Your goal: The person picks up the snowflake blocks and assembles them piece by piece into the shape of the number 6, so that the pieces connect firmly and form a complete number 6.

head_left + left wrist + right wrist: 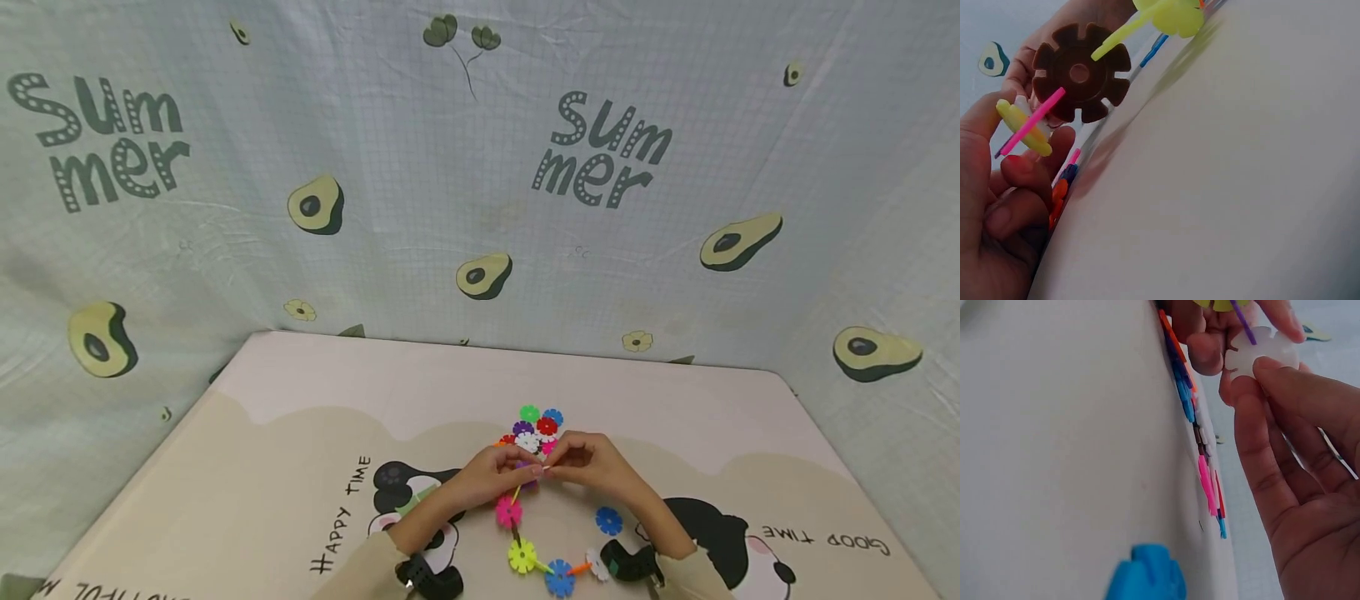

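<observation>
My right hand point(588, 462) pinches a white snowflake disc point(1260, 356) between thumb and fingers. Facing it, my left hand point(495, 477) grips the upper end of a chain of slotted snowflake discs, its fingers around a yellow disc point(1022, 128) and a purple disc point(528, 477). The purple disc shows edge-on against the white one in the right wrist view. Below the left hand the chain runs through a pink disc point(508, 511), a brown disc point(1079, 72), a yellow-green disc point(522, 556), a blue disc point(560, 577) and another white disc point(597, 565). Fingers partly hide the joint.
Behind the hands lies a pile of loose discs, with a green disc point(529, 413) and a red disc point(547, 427) among them. A single blue disc point(609, 521) lies near the right forearm. A patterned cloth point(405, 192) hangs behind the table point(247, 500).
</observation>
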Tool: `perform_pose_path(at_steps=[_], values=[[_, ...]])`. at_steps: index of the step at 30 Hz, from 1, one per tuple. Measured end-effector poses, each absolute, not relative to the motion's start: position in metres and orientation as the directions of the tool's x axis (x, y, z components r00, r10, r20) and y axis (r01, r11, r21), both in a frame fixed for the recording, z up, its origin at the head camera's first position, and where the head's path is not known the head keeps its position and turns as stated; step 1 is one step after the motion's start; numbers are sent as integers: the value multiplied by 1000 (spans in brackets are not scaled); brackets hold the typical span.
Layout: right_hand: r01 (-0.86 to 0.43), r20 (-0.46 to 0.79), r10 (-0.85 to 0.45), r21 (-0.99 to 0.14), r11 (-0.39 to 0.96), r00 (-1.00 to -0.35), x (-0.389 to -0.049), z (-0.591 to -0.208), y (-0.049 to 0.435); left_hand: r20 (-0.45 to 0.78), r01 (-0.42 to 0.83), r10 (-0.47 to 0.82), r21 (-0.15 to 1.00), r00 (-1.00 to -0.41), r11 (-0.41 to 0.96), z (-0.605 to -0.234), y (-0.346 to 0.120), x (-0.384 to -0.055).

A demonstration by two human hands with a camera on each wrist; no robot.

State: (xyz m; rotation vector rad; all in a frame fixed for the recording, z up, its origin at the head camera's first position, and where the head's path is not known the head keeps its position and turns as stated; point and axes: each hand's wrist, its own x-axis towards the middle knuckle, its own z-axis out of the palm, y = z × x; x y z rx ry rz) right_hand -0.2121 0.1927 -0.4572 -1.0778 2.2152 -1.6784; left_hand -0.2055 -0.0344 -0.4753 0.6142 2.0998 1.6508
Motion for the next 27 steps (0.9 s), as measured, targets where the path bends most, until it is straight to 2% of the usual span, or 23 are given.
perform_pose_path(at_steps=[11,22,27], values=[[-397,214,-666,-908,135,-715,-212,-456,195,-37,128,627,968,-778,216,-476,-35,-206],[-419,227,-674,-898,133,-703,-212,-455,194,-26,134,625,969,-781,207,-474,-35,-205],[-417,194,-645,-883,213,-740,-212,-454,197,-24,140,602,964,-798,224,-475,-34,-205]])
